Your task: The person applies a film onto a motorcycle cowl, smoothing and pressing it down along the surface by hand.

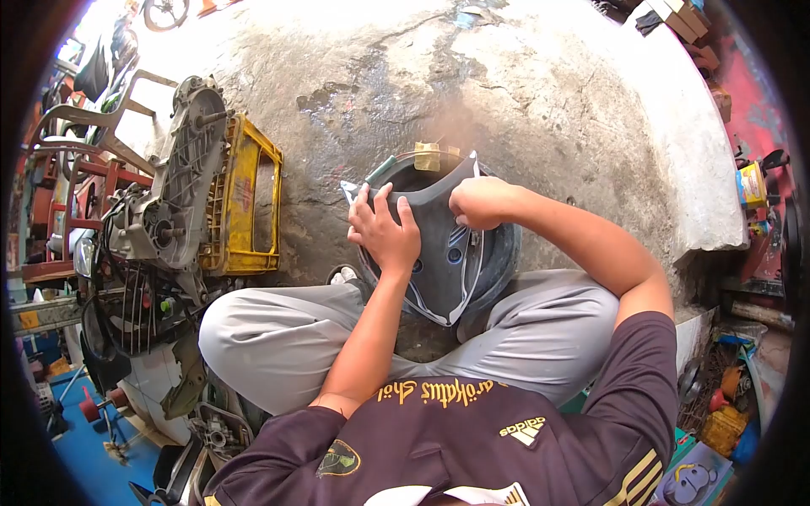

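Note:
A dark grey, V-shaped plastic motorcycle panel (443,282) with whitish edges and two round holes lies across a round black tub (509,257) between my knees. My left hand (386,228) rests on the panel's left side, fingers spread and pressed on the surface. On the upper right of the panel my right hand (483,202) is closed with its knuckles up; whatever is inside its fingers is hidden. Yellowish tape (428,157) and a green sleeve (381,169) sit on the tub's far rim.
Close on the left stand a yellow crate (268,207) and a metal engine casing (173,177), with a chair (105,118) behind. Wet patches mark the concrete floor (548,110). A pale raised ledge (704,185) and a yellow-blue can (749,185) are at right.

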{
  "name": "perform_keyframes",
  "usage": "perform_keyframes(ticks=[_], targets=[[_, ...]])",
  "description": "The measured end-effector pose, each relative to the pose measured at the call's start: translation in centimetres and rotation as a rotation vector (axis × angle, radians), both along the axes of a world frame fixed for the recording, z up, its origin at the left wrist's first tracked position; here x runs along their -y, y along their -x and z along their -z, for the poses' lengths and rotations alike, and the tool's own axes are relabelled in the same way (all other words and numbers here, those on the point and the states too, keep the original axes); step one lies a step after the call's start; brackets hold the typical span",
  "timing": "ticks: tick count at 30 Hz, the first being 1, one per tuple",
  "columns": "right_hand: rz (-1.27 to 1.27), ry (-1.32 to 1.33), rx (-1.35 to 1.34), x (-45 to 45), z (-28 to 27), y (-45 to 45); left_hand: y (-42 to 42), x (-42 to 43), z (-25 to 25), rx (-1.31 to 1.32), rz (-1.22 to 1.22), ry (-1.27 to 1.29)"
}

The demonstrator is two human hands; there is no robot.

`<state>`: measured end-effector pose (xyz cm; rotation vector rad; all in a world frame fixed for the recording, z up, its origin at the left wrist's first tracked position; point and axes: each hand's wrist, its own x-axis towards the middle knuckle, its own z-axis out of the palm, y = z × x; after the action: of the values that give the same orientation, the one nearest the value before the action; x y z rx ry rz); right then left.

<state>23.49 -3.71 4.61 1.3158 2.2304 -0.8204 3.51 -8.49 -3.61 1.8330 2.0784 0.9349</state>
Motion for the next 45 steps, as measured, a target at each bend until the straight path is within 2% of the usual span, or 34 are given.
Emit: perform_keyframes(ticks=[1, 4, 5, 7, 9, 12, 15, 17, 19, 20, 24, 26, 31, 33, 34, 38, 40, 45], targets=[[0.001, 0.0, 0.0, -0.1, -0.1, -0.1, 0.0, 0.0, 0.0, 0.001, 0.0, -0.002], [0.113, -0.299, -0.13, -0.7, 1.4, -1.3, -0.1, 0.0, -0.2, 0.004, -0.001, 0.0], [0.112, -0.297, -0.128, -0.9, 1.5, -1.6, -0.1, 0.0, -0.1, 0.007, -0.002, 0.002], [0.117, -0.462, -0.173, -1.0, 1.6, -2.0, 0.0, 0.0, -0.2, 0.008, -0.003, 0.004], [0.172, -0.419, -0.234, -0.2, 1.2, -1.4, 0.0, 0.0, -0.1, 0.006, -0.005, 0.006], [0.075, -0.035, -0.191, 0.4, 0.2, -0.6, 0.0, 0.0, -0.1, 0.005, -0.003, 0.003], [0.044, 0.005, -0.108, 0.3, -0.2, -0.2, 0.0, 0.0, 0.0, 0.004, 0.0, 0.0], [0.048, -0.021, -0.098, -0.1, 0.2, -0.5, 0.0, 0.0, 0.0, 0.003, -0.002, -0.002], [0.123, -0.323, -0.209, -0.4, 1.3, -1.2, 0.0, 0.0, 0.0, -0.003, -0.008, 0.004], [0.127, -0.383, -0.24, -0.4, 1.0, -1.3, -0.1, 0.0, 0.0, -0.002, -0.008, 0.005], [0.26, -0.204, -0.183, 0.1, 0.3, -1.3, 0.0, 0.0, 0.0, 0.011, 0.001, 0.01], [0.09, -0.005, -0.122, 0.2, 0.5, -1.3, 0.0, 0.0, -0.1, 0.014, 0.009, 0.011], [0.053, -0.038, -0.005, -0.1, -0.3, -0.9, 0.0, 0.1, -0.3, 0.014, -0.004, 0.013], [0.116, -0.282, -0.11, -0.4, 0.5, -1.4, 0.0, 0.0, -0.3, 0.013, -0.007, 0.019], [0.115, -0.307, -0.151, -0.3, 0.8, -2.0, 0.0, 0.0, -0.3, 0.012, -0.009, 0.024], [0.171, -0.157, -0.098, -0.1, 0.9, -2.1, 0.0, 0.1, -0.5, 0.021, -0.005, 0.038], [0.06, 0.015, -0.002, -0.1, 0.6, -2.2, 0.0, 0.1, -0.4, 0.02, -0.001, 0.026], [0.193, -0.153, -0.046, -1.3, 0.5, -3.1, 0.0, 0.0, -0.2, 0.019, -0.005, 0.025]])
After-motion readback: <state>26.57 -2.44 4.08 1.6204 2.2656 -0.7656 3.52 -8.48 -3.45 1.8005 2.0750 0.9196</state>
